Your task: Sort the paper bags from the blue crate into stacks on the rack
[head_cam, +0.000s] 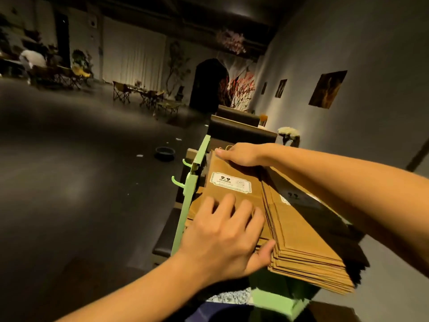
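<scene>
Many flat brown paper bags (301, 228) stacked, left hand (222, 238) splayed flat on top, right hand (243, 154) grip hidden

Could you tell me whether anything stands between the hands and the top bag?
Nothing visible does: the left hand lies flat on the bag, the right hand holds its far edge, and it already lies on a stack on the rack.
</scene>
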Available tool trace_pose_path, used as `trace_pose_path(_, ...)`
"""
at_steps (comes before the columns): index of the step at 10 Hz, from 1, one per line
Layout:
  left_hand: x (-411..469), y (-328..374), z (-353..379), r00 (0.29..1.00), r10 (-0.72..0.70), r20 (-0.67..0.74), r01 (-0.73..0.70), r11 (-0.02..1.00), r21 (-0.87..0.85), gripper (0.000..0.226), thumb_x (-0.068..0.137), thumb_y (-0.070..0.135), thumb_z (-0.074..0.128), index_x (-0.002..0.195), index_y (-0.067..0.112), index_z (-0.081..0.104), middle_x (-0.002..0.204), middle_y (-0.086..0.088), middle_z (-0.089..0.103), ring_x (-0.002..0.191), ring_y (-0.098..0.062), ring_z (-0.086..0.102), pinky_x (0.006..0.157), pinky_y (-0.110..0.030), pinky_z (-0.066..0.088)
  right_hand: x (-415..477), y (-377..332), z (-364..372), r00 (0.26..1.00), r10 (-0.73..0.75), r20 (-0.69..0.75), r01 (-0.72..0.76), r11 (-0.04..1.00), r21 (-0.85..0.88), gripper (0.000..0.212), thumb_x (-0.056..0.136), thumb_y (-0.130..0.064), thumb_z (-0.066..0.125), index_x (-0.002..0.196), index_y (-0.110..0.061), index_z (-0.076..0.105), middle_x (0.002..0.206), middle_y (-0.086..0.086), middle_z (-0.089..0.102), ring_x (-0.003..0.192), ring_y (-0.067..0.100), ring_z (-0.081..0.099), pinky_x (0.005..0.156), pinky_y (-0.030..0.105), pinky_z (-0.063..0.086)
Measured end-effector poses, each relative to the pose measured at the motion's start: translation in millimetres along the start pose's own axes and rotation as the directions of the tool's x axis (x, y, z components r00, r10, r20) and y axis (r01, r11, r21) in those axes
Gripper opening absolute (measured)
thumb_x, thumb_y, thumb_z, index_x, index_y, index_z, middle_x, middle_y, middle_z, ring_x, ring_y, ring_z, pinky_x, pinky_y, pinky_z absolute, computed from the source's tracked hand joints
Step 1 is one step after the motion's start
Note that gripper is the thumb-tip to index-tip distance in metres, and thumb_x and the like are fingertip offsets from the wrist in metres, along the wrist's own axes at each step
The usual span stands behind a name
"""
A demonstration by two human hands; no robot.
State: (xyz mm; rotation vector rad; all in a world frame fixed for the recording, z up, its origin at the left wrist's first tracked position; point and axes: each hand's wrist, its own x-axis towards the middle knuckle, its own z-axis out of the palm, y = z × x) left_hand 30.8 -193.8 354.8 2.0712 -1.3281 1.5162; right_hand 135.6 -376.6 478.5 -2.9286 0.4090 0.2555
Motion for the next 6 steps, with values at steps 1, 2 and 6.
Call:
trace_pose_path(1,3,1,-4,0.999,-0.032,0.022,0.031,0.999,0.025,0.057,0.097,0.062,0.044,0.102,0.015,0.075,0.092,-0.007,0.071,0.072,-0.027,0.057,0.060,-0.036,0.036,-6,-2,5,0.996,-0.071,-0.050,0.063,0.987,-0.150,0.071,0.100,-0.070,0.021,0.119,-0.021,0.069,0.118,0.002,0.066,0.112,0.022,0.061,0.103,0.041,0.044)
trace_pose_path(2,3,8,-7,0.993,-0.069,0.090,0.069,0.998,0.005,0.056,0.097,0.062,0.045,0.103,0.015,0.074,0.094,-0.007,0.069,0.073,-0.028,0.055,0.062,-0.038,0.035,-8,2,7,0.990,-0.104,-0.093,0.089,0.985,-0.149,0.071,0.100,-0.071,0.022,0.125,-0.021,0.066,0.123,0.004,0.065,0.114,0.023,0.060,0.104,0.042,0.045)
trace_pose_path(6,117,-30,-92,0.921,-0.225,0.317,0.201,0.974,0.109,0.043,0.099,0.049,0.040,0.107,0.019,0.070,0.097,-0.005,0.066,0.087,-0.025,0.056,0.067,-0.037,0.035,-104,88,-86,0.942,-0.094,-0.323,0.124,0.990,0.074,0.049,0.103,-0.056,0.041,0.131,-0.021,0.060,0.120,-0.003,0.064,0.106,0.015,0.059,0.090,0.034,0.048)
